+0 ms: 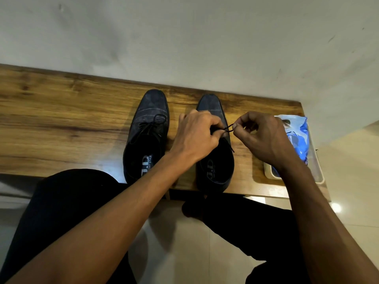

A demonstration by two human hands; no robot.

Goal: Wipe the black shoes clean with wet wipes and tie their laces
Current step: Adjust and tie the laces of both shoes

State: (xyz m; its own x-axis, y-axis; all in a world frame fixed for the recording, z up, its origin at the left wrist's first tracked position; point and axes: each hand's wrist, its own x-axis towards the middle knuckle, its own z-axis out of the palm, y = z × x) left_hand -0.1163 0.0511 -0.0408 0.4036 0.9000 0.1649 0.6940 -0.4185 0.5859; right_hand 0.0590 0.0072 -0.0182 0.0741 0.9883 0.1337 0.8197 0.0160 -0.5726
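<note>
A wooden bench [61,111] stands against a pale wall [184,37]. On it, my left hand [196,134] and right hand [264,136] each pinch the lace [229,128] over the right-side shoe [215,160]; the other shoe [146,136] sits just beside it.

surface: wooden bench [61,111] | on it: left black shoe [146,136], right black shoe [215,160] just beside | right of right shoe: pale tray [320,173], possibly plastic, holding blue wipes pack [297,138]

Both bare forearms reach up from the frame's lower corners toward centre; the left hand [196,134] curls knuckles-up, fingertips pinching; the right hand [260,136], just beside it, pinches between thumb and forefinger.
</note>
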